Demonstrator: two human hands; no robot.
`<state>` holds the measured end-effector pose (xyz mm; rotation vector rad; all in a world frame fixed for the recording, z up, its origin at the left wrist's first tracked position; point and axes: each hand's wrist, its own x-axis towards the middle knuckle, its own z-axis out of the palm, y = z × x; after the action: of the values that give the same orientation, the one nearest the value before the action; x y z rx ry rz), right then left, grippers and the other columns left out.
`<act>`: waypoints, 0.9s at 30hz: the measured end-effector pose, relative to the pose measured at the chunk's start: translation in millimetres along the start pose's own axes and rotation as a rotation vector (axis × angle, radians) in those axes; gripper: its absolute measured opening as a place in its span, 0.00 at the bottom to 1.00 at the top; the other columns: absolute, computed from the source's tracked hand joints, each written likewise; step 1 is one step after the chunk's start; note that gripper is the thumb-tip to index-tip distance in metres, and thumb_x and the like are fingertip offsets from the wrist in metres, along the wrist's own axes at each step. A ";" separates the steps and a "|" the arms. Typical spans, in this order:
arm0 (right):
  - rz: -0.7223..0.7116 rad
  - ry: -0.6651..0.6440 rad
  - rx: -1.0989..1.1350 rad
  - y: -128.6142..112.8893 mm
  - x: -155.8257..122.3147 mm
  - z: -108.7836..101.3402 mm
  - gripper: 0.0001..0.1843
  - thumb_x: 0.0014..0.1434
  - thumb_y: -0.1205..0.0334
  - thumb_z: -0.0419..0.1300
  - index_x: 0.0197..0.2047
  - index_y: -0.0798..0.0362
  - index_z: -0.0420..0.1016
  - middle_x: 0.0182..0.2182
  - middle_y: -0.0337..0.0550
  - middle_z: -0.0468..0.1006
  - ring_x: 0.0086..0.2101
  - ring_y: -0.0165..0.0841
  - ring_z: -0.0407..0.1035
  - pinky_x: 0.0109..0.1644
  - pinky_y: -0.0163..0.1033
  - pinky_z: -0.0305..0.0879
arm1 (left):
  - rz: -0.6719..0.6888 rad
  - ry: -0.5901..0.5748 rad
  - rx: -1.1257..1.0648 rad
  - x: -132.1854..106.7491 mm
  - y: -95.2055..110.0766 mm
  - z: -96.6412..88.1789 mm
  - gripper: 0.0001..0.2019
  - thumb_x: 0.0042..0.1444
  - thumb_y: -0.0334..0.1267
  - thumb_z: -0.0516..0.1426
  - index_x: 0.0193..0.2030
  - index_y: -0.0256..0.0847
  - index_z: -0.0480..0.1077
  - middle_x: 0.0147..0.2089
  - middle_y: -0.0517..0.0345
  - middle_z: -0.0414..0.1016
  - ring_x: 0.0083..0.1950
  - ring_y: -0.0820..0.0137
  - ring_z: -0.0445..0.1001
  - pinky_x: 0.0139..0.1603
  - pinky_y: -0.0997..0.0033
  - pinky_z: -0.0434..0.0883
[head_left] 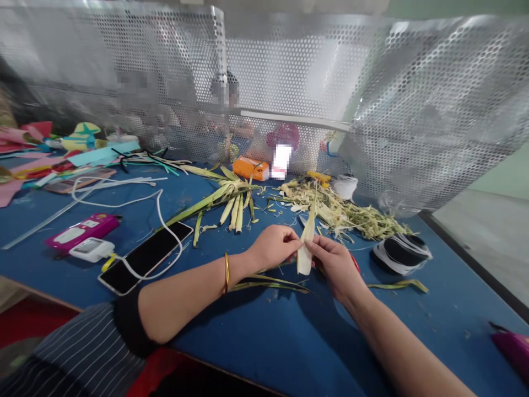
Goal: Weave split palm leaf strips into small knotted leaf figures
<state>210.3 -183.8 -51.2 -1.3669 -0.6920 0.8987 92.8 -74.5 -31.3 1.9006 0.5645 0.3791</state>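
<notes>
Between my two hands stands a pale, flat strip of plant leaf, broad at the lower end and narrowing to a tip at the top. The fingers of my left hand pinch its left edge; a gold bangle circles that wrist. On the opposite edge my right hand grips it between thumb and fingers. Something red, partly hidden, shows behind the right hand, and a blade-like piece behind the leaf. Long green leaf strips lie on the table just below my left hand.
The blue table carries a bundle of leaf stalks, a heap of scraps, a black-and-white roll, a phone, a white cable and a magenta device. A perforated silver screen runs along the back.
</notes>
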 end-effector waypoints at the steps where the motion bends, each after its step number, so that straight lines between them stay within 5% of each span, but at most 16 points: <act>1: 0.016 -0.004 0.019 -0.5 -0.3 0.0 0.20 0.44 0.46 0.70 0.24 0.54 0.74 0.20 0.37 0.70 0.21 0.26 0.59 0.26 0.34 0.55 | -0.016 -0.013 -0.063 0.4 -0.7 0.2 0.07 0.54 0.36 0.55 0.27 0.38 0.69 0.21 0.62 0.70 0.22 0.75 0.67 0.25 0.75 0.63; 10: 0.096 0.007 0.066 1.8 -0.4 0.9 0.19 0.41 0.50 0.72 0.29 0.56 0.76 0.23 0.38 0.73 0.23 0.25 0.60 0.27 0.33 0.57 | -0.099 0.062 -0.148 -2.0 3.4 6.6 0.06 0.55 0.33 0.55 0.28 0.37 0.69 0.22 0.64 0.67 0.22 0.78 0.62 0.23 0.77 0.60; 20: 0.092 0.028 0.106 6.5 1.0 1.1 0.18 0.40 0.50 0.72 0.26 0.55 0.74 0.21 0.35 0.70 0.22 0.25 0.58 0.28 0.34 0.55 | -0.004 0.101 -0.033 -1.0 -5.0 12.0 0.06 0.55 0.35 0.54 0.29 0.38 0.69 0.23 0.64 0.67 0.23 0.76 0.63 0.25 0.75 0.62; 27: 0.073 0.002 0.154 7.0 0.5 2.3 0.16 0.41 0.52 0.72 0.23 0.53 0.72 0.19 0.35 0.67 0.23 0.28 0.60 0.30 0.35 0.58 | -0.063 0.077 -0.164 -2.1 -5.2 17.6 0.06 0.57 0.36 0.52 0.30 0.39 0.65 0.22 0.65 0.65 0.21 0.76 0.64 0.22 0.76 0.62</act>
<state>207.7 -182.3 -57.8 -1.2620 -0.5626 0.9877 98.9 -87.6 -42.8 1.7133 0.6237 0.4456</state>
